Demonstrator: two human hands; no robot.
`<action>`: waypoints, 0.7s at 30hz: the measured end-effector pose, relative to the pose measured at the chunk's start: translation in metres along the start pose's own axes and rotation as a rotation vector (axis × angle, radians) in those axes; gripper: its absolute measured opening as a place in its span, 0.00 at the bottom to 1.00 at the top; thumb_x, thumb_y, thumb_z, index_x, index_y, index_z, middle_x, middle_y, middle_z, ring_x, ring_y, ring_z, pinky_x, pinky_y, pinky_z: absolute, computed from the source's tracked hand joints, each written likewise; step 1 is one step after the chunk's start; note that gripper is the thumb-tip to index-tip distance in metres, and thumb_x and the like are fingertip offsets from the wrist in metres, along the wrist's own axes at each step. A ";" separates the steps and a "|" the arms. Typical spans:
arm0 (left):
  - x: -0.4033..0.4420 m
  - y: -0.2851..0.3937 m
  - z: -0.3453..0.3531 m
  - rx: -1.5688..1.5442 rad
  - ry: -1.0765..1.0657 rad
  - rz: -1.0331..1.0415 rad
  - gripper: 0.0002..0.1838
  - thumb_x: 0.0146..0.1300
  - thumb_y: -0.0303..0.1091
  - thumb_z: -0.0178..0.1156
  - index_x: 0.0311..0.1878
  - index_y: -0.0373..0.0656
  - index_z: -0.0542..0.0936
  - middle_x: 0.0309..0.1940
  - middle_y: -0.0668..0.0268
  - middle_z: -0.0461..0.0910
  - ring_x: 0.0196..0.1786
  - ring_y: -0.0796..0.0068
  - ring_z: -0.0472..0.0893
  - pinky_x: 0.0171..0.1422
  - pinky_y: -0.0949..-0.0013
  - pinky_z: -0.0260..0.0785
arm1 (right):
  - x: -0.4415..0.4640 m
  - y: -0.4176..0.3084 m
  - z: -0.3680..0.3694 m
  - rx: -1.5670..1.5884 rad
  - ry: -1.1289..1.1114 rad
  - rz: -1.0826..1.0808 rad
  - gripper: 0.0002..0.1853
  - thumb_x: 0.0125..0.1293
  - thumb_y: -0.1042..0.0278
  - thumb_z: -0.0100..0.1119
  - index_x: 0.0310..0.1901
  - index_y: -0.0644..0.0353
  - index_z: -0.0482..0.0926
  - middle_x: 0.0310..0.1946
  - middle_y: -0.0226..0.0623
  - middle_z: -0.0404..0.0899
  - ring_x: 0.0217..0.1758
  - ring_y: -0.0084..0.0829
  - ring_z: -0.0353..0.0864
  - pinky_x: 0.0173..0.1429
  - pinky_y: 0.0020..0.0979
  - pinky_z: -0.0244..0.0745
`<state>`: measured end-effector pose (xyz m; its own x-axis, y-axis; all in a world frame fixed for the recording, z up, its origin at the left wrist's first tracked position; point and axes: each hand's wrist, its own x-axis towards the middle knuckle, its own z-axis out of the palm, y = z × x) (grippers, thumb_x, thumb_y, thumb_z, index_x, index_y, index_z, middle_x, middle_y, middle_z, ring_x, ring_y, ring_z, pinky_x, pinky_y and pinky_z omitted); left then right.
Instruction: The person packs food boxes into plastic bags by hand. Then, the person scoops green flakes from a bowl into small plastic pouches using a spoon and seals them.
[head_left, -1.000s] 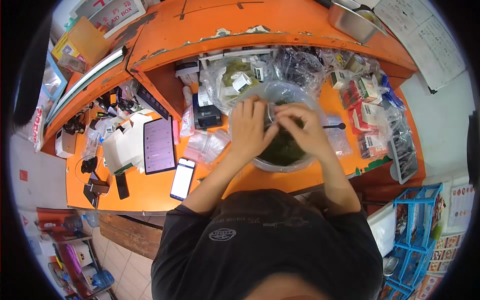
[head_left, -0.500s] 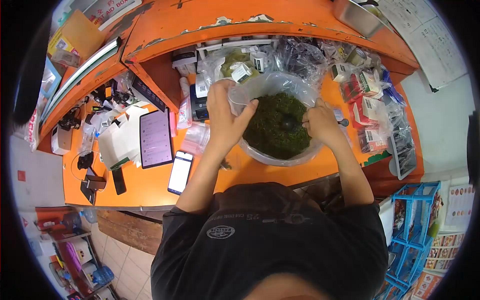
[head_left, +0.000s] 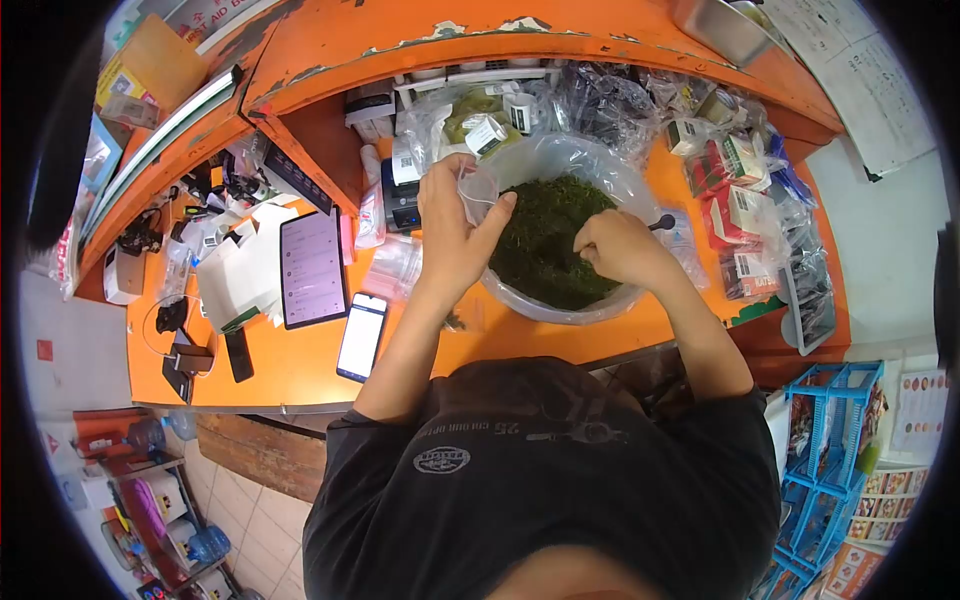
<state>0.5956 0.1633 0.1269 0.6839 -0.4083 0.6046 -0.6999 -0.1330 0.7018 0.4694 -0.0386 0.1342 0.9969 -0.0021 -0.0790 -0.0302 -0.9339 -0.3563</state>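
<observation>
A large basin (head_left: 622,180) lined with clear plastic holds a heap of dark green, shredded dried leaves (head_left: 545,235). My left hand (head_left: 455,225) is at its left rim, fingers and thumb closed round a small clear plastic bag (head_left: 478,192) whose mouth stands open. Over the right part of the heap, my right hand (head_left: 622,245) is closed on a dark spoon. The spoon's handle end (head_left: 663,222) sticks out behind the hand to the right. Its bowl is out of sight, behind the fingers or in the leaves.
Left of the basin lie a stack of clear bags (head_left: 395,265), a lit phone (head_left: 361,340) and a tablet (head_left: 312,270). A dark device (head_left: 400,200) stands behind. Red boxes (head_left: 735,215) line the right side, and an orange shelf (head_left: 560,45) overhangs the back.
My right hand has moved slightly left over the heap and turned, with the spoon's handle end shifting left and up. The black spoon bowl, visible before, is now hidden. My left hand barely moved.
</observation>
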 end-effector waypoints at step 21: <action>0.007 0.007 0.006 -0.327 -0.135 -0.113 0.27 0.56 0.34 0.65 0.56 0.36 0.67 0.44 0.58 0.72 0.52 0.64 0.71 0.59 0.64 0.61 | 0.001 0.028 -0.015 0.372 -0.193 -0.036 0.09 0.54 0.71 0.61 0.34 0.67 0.84 0.29 0.45 0.84 0.33 0.34 0.84 0.40 0.32 0.76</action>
<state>0.5942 0.1539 0.1338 0.7043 -0.5261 0.4767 -0.5037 0.1029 0.8578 0.4709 -0.0702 0.1376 0.9668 0.1283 -0.2212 -0.0555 -0.7390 -0.6714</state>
